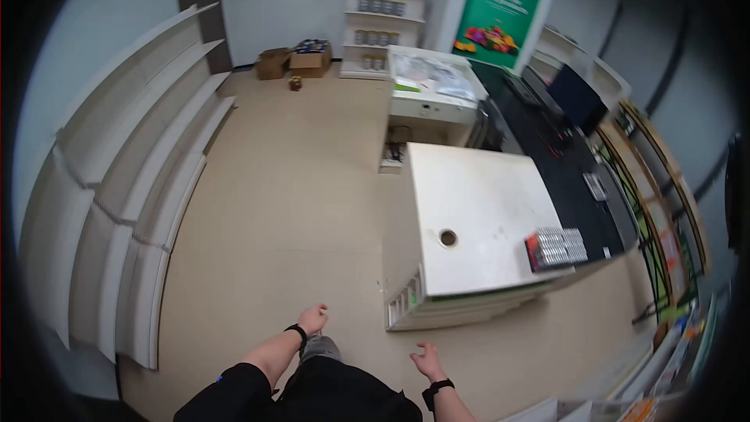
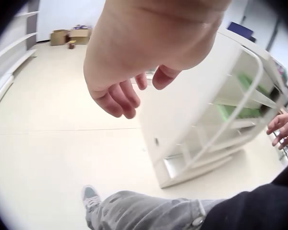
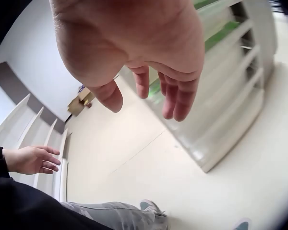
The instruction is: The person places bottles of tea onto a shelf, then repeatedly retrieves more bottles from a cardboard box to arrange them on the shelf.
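Hanging empty, fingers (image 2: 117, 98) relaxed: left hand (image 1: 312, 318), right hand (image 1: 428, 361), near white green-edged shelf unit (image 1: 476, 203).

White counter (image 1: 476, 211) bears a silvery pack (image 1: 556, 248).

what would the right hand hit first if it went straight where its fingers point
Likely the near end of the white shelf unit, just ahead of the right hand; only bare floor shows between them, though depth is unclear.

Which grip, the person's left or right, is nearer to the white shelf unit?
Right. The right grip hangs empty just in front of the white shelf unit; the left grip hangs empty farther off, over the floor beyond the unit's left corner.
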`<action>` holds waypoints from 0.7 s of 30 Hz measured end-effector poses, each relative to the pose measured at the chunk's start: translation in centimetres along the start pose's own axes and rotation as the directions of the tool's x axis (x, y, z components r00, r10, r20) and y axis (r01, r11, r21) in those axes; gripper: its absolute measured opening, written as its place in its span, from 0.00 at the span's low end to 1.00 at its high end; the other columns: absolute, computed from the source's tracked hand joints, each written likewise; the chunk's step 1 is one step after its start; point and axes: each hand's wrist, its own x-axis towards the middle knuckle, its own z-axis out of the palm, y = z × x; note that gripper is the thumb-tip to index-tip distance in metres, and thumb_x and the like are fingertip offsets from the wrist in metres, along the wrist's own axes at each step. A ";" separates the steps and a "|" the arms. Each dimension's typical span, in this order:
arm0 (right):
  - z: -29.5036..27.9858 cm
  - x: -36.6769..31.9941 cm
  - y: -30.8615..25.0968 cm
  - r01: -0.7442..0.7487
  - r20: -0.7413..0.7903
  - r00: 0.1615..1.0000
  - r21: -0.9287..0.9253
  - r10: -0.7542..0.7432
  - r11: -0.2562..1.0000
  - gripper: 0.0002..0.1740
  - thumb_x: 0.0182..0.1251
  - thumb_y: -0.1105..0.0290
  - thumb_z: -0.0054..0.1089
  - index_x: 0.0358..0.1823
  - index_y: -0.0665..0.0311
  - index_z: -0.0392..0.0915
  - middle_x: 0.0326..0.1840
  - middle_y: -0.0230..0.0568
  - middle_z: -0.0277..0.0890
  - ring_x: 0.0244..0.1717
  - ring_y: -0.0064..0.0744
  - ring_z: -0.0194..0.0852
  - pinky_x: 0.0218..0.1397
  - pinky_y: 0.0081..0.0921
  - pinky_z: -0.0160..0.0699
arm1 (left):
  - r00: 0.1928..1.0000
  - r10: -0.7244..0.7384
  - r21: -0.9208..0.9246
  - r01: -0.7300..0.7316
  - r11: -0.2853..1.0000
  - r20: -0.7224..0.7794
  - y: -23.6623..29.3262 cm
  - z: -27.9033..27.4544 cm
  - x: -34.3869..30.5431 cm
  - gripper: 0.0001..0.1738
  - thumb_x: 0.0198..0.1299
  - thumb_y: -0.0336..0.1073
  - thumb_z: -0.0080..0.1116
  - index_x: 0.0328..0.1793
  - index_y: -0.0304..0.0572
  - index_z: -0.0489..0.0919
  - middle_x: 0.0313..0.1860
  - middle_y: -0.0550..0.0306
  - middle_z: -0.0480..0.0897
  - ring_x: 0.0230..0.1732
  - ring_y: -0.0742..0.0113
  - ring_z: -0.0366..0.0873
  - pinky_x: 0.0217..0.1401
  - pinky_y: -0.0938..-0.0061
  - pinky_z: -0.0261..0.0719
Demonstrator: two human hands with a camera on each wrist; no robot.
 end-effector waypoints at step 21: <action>9.8 51.8 -37.4 0.039 -0.094 0.994 -0.156 -0.054 0.987 0.37 0.52 0.67 0.66 0.64 0.70 0.61 0.65 0.61 0.57 0.66 0.60 0.61 0.70 0.42 0.65 | 0.913 -0.200 -0.215 0.128 0.968 -0.355 -12.6 -35.3 35.4 0.16 0.58 0.36 0.53 0.53 0.46 0.80 0.37 0.48 0.85 0.40 0.53 0.84 0.47 0.63 0.81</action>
